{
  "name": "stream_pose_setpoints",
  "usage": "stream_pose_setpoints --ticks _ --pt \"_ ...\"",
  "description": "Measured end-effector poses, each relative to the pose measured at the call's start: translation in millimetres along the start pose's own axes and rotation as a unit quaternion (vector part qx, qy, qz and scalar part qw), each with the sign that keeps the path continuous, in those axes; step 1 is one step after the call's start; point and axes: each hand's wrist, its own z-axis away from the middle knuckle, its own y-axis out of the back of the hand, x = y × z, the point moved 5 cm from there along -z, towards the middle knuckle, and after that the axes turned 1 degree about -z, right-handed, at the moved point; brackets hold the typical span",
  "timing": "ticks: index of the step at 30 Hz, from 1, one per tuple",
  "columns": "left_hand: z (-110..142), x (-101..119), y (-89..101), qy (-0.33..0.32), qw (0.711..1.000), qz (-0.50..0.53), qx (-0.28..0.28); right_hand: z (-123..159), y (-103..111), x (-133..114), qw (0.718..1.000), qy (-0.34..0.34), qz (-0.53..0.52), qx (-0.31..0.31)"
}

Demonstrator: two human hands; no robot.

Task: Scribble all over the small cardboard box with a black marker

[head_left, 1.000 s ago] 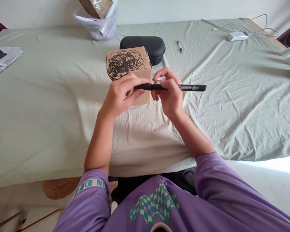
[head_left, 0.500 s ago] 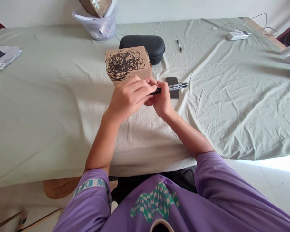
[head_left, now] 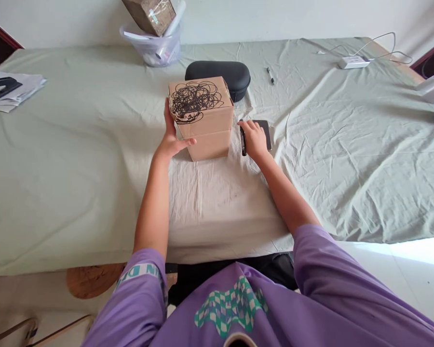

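Note:
A cardboard box [head_left: 210,126] stands on the cloth, its top covered in looping black scribbles. My left hand [head_left: 171,137] is against its left side, fingers along that face and thumb round on the front. To the right of the box, my right hand [head_left: 255,137] has its fingers closed on a black marker [head_left: 243,142], which is low at the cloth and points away from me. Partly under that hand lies a dark phone-like slab [head_left: 265,132]. A black zip case [head_left: 220,74] sits just behind the box.
At the back stands a clear plastic bin [head_left: 162,50] with a brown box [head_left: 152,14] on top. A small pen [head_left: 270,75] lies behind the slab. Papers with a black stapler [head_left: 7,86] are far left. A white power strip [head_left: 353,62] with a cable is at the back right.
My hands have parted from around the marker. The left has gone to the box's left side; the right has lowered the marker beside the slab and turned it. The view has shifted slightly.

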Motion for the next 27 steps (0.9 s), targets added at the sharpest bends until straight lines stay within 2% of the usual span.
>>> stream_pose_setpoints --ticks 3,5,7,9,10,15,17,19,21,23,24,27 --pt "13 -30 -17.2 0.087 0.994 0.07 0.005 3 -24 15 0.993 -0.019 0.094 -0.061" --pt "20 -39 -25.4 0.118 0.989 0.09 0.021 3 -25 26 0.988 -0.08 0.134 -0.02" --pt "26 -44 -30.3 0.129 0.986 0.097 0.036 4 -18 43 0.97 -0.188 0.147 0.036" --pt "30 -48 -33.9 0.123 0.987 0.096 0.049 4 -13 58 0.948 -0.278 0.146 0.052" --pt "31 -50 -35.7 0.118 0.987 0.093 0.055 3 -12 63 0.942 -0.299 0.143 0.048" --pt "36 -57 -45.7 0.113 0.99 0.071 0.052 -1 -6 73 0.949 -0.302 0.065 0.067" --pt "37 -57 -46.7 0.111 0.99 0.069 0.051 -2 -5 75 0.951 -0.291 -0.032 0.1" --pt "36 -55 -45.8 0.104 0.991 0.068 0.058 -3 -8 77 0.938 -0.271 -0.172 0.134" --pt "36 -54 -45.1 0.097 0.991 0.068 0.062 -6 -13 74 0.912 -0.252 -0.288 0.147" --pt "35 -52 -45.4 0.097 0.991 0.072 0.064 -10 -17 67 0.867 -0.241 -0.41 0.151" --pt "35 -52 -45.9 0.099 0.99 0.076 0.064 -12 -18 61 0.833 -0.227 -0.483 0.147" --pt "34 -50 -47.0 0.099 0.99 0.082 0.065 -18 -8 31 0.699 -0.136 -0.696 0.085"
